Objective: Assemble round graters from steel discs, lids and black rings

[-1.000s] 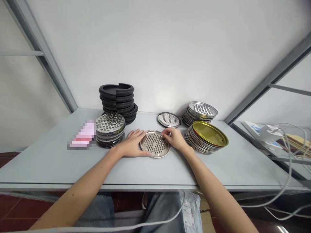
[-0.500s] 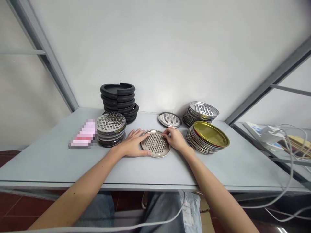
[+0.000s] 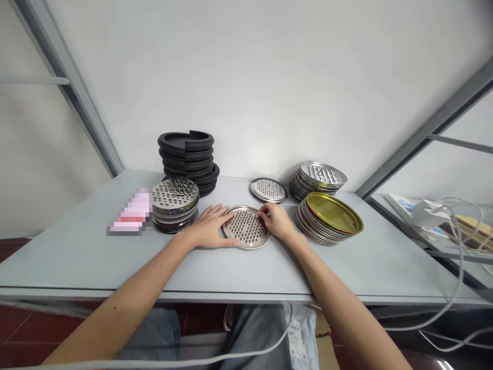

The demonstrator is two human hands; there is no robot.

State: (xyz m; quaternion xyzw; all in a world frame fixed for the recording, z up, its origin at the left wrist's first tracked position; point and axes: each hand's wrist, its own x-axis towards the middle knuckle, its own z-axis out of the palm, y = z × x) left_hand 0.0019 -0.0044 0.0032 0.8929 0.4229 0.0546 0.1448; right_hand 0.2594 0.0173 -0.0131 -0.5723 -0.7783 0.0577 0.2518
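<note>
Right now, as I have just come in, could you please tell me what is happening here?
A person works bare-handed at a grey table. The left hand is spread over the left edge of a perforated metal disc lying flat. The right hand is bunched at the disc's far right edge; whether it pinches anything is unclear. Black rings are stacked at the back left, and a gold-topped stack stands to the right.

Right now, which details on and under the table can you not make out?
Head view: whether the right hand pinches anything; the hand hides this.
Head view: underside of the grater disc; its top hides it.
Head view: details of the pink item; pixelation blurs them.
Head view: rest of the plastic bag; bottom edge cuts it.
</note>
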